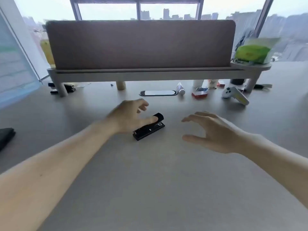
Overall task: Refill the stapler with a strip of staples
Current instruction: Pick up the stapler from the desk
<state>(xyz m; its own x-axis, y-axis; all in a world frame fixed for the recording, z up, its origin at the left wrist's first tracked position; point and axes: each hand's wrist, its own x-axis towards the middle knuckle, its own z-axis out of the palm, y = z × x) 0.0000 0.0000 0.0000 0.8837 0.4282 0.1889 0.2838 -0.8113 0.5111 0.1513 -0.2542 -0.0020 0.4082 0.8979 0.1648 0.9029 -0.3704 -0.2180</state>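
Black and small, the stapler (148, 126) is seen lying on a grey desk (150, 180), its long axis set on a slant from near-left to far-right. The left hand (131, 116) is spread directly over it with fingers loose, its thumb seeming to touch the raised far end, though no grasp is closed. The right hand (211, 130) is held open and empty, well apart on the stapler's right, so the left is judged nearer; no staple strip can be made out.
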